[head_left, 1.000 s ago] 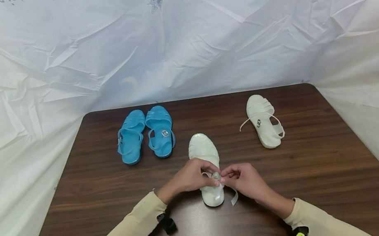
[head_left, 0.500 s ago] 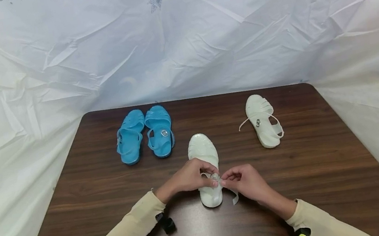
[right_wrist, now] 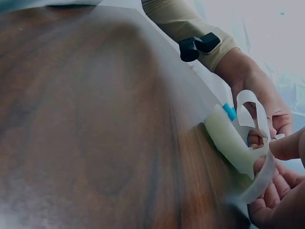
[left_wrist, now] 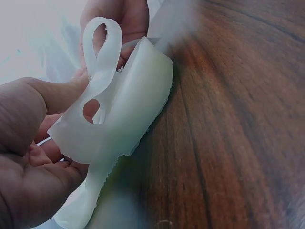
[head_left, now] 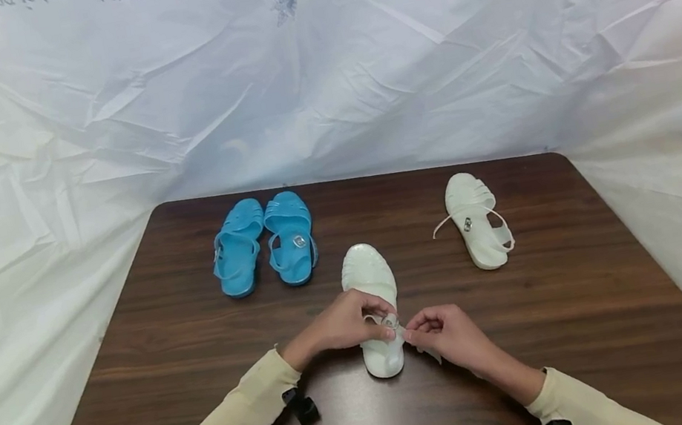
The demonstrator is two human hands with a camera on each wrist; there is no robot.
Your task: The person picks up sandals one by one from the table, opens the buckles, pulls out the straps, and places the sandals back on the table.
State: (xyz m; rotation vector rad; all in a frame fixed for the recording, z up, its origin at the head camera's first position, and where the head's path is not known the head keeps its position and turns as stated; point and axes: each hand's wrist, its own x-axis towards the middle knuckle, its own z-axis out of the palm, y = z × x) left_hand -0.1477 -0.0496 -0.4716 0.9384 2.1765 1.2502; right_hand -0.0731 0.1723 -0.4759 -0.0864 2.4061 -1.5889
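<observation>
A white sandal lies toe away from me at the middle of the table. My left hand pinches its metal buckle between thumb and fingers, over the insole. Just to the right, my right hand pinches the ankle strap between thumb and forefinger, close beside the buckle. The strap's loose tail hangs below that hand. In the left wrist view the sandal's heel faces the camera, with the strap looping up above it. In the right wrist view the pale strap runs down past the fingers.
Two blue sandals stand side by side at the back left. A second white sandal, its strap unfastened, lies at the back right. White printed sheeting hangs behind the dark wooden table.
My right hand has drawn slightly right and toward me with the strap, widening the gap to the left hand. The left hand keeps its hold on the buckle.
</observation>
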